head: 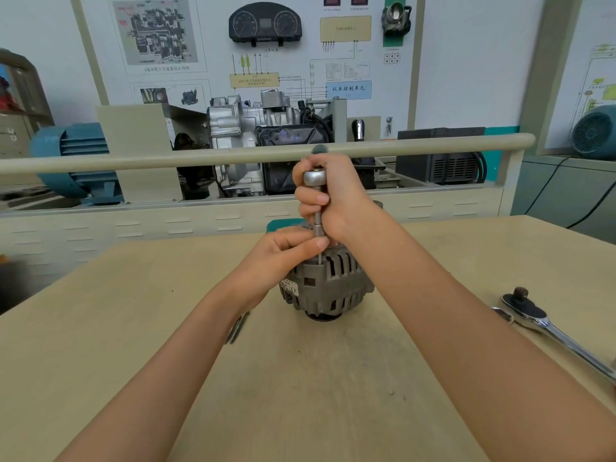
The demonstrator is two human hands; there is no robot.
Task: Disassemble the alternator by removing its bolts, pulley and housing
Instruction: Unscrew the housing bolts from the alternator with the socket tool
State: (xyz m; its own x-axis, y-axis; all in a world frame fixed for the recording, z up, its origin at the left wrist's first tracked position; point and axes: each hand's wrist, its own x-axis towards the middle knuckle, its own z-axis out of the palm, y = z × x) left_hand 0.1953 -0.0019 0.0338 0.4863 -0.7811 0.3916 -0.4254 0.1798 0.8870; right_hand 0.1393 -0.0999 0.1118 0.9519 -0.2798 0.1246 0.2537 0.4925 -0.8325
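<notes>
Just below the fingers of both hands, the alternator (328, 285) stands on the desk (333, 378) with housing whole, the right hand (333, 195) gripping an upright driver (316, 208), the left hand (283, 251) pinching its shaft, so bolt removal seems early, pulley and housing remaining.

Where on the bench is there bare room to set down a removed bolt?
Bare tabletop lies between the forearms in front of the alternator, and left of the left hand. Crowded: around the alternator, the driver in the right hand, and the ratchet at the right edge.
</notes>
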